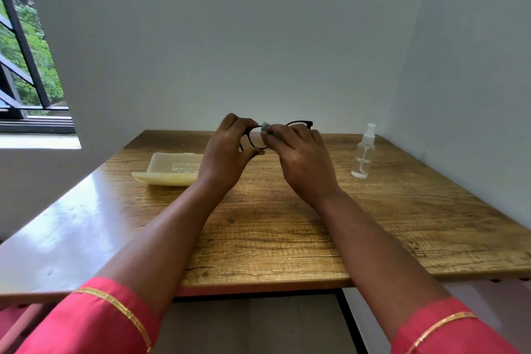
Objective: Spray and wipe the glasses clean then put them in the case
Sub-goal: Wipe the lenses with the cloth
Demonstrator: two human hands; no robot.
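Black-framed glasses [300,123] are held up above the far middle of the wooden table [287,224]. My left hand [227,149] pinches the left end of the frame. My right hand [301,161] presses a small grey cloth [265,126] against the left lens, and covers much of the frame's middle. A cream glasses case [169,169] lies open on the table to the left of my hands. The clear spray bottle [363,152] with a white nozzle stands upright at the right.
White walls close off the table at the back and right. A window [26,66] with dark bars is on the left. The table's near edge runs across below my forearms, with pink sleeves at the bottom corners.
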